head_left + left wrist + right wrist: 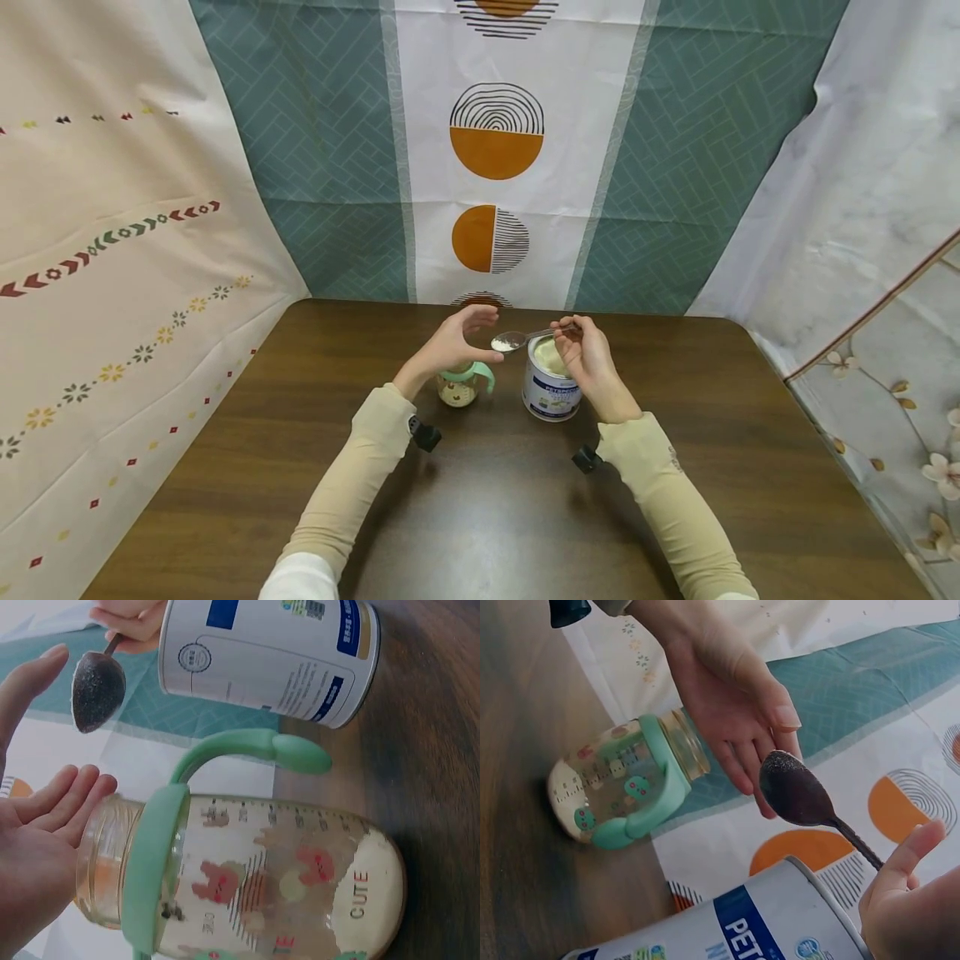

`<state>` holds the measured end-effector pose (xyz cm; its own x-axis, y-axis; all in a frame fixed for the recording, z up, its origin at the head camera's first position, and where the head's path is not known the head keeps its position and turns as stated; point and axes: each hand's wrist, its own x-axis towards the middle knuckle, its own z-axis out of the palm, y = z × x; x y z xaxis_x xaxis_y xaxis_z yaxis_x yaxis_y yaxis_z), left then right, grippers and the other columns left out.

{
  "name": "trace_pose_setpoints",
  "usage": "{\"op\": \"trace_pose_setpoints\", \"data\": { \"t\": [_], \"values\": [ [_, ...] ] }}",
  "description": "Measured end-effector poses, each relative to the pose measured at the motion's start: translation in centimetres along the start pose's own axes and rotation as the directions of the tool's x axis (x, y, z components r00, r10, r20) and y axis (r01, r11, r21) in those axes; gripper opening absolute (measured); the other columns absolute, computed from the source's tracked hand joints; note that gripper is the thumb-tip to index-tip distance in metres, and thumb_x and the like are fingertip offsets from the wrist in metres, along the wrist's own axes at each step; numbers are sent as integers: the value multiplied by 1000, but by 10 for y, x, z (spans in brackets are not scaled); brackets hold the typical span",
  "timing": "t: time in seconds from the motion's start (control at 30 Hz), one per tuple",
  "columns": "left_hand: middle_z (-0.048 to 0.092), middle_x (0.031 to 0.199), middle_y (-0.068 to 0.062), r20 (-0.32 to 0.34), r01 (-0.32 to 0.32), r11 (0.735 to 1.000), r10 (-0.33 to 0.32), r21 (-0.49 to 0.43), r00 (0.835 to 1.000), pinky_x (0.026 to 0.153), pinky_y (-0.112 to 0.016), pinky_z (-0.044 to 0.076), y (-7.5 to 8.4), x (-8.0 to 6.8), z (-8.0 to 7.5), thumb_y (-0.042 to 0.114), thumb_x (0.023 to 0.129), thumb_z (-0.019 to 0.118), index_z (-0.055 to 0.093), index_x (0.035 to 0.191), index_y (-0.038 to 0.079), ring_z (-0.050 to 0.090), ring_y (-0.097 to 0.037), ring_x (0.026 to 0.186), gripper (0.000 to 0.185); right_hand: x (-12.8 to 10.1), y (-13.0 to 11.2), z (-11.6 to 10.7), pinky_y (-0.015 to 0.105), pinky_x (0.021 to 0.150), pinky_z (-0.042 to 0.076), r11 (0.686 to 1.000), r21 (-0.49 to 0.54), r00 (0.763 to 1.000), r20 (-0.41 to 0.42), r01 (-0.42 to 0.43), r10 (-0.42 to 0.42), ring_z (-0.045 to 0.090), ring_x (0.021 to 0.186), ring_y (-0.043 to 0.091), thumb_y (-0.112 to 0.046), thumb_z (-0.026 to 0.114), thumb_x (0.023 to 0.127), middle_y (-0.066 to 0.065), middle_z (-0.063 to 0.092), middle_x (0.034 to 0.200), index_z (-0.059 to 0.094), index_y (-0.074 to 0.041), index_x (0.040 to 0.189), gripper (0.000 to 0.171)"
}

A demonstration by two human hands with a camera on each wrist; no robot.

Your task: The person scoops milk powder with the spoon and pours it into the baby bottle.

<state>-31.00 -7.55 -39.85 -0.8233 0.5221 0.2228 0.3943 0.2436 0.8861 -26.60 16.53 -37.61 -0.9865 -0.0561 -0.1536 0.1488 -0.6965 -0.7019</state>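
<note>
My right hand [590, 357] pinches the handle of a spoon [513, 340] above a white powder can [551, 398]. White powder shows in the spoon's bowl, which points left toward my left hand [454, 342]. That hand holds nothing; thumb and fingers are spread beside the spoon's bowl, and it hovers over the mouth of a clear baby bottle [300, 877]. A green collar and curved handle [649, 817] fit around the bottle's neck, and pale powder lies at its bottom. Uncapped, the bottle stands upright just left of the can, which is also topless with pale contents showing.
A dark brown wooden table [495, 517] carries the bottle and can near its far side. Behind it hangs a patterned curtain [341, 150], with a cream cloth [112, 283] on the left and a marbled, floral one [885, 183] on the right.
</note>
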Motion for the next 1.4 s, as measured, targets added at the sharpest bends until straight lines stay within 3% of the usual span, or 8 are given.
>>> {"op": "trace_pose_setpoints", "data": {
  "t": [0.53,0.77,1.0,1.23,1.4],
  "values": [
    [59,130,-13,-26,2,1000,-2,1,1000,106,-47,44,-9,-9,-12,11,75,83,55,132,8,53,-29,126,63,0,13,9,9,60,49,999,-35,1000,2,2,-2,59,65,8,-14,30,105,7,61,80,54,-4,79,37],
    [57,131,-21,-19,-5,1000,5,-27,1000,108,-49,42,16,-23,-18,4,77,80,54,130,-2,52,-36,126,59,0,16,12,9,60,49,999,-48,1000,10,4,-3,59,66,8,-13,30,104,6,61,79,54,-4,78,37],
    [54,135,-23,3,-27,998,27,-49,1000,113,-48,36,8,-27,-24,1,77,78,52,132,-3,49,-38,129,61,0,18,17,11,63,51,998,-62,1000,28,4,-2,60,68,8,-13,30,104,7,62,82,56,-4,80,37],
    [52,138,-23,0,-20,999,20,-36,1000,112,-54,35,-24,-25,-26,-1,75,79,50,135,-2,46,-38,133,67,1,27,23,14,65,52,995,-97,998,57,27,-22,61,69,10,-11,33,104,8,61,87,56,-3,84,32],
    [53,139,-15,1,-11,1000,11,3,1000,112,-52,35,-33,-26,-27,9,74,83,51,135,6,46,-32,134,69,3,35,28,17,70,54,991,-124,995,93,41,-30,63,72,12,-11,34,104,6,63,88,57,-3,85,30]
  ]
}}
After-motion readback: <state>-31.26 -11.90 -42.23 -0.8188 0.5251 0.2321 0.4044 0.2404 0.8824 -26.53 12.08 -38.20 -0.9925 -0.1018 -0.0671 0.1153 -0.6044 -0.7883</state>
